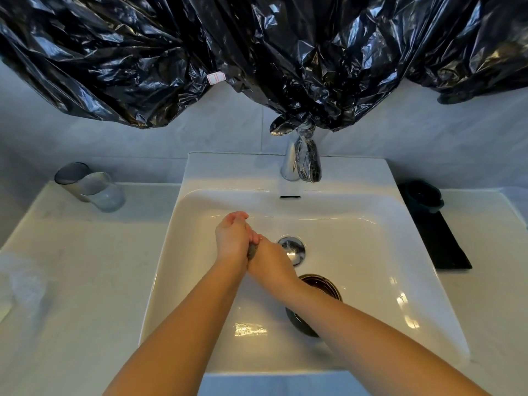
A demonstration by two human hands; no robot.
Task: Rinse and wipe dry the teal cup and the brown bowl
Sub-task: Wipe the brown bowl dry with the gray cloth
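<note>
Sink (pixel 371 247) holds the tilted brown bowl (pixel 303 324); left hand (pixel 232 238) and right hand (pixel 272 262) clasp a grey thing (pixel 252 252).

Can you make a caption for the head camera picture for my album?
The left hand and right hand press together over the white sink, the brown bowl lying in its basin.

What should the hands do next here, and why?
Probably the right hand drops to the bowl and lifts it toward the faucet: the bowl lies in the sink under that forearm, and the right hand is pressed against the left hand, neither holding a dish.
</note>
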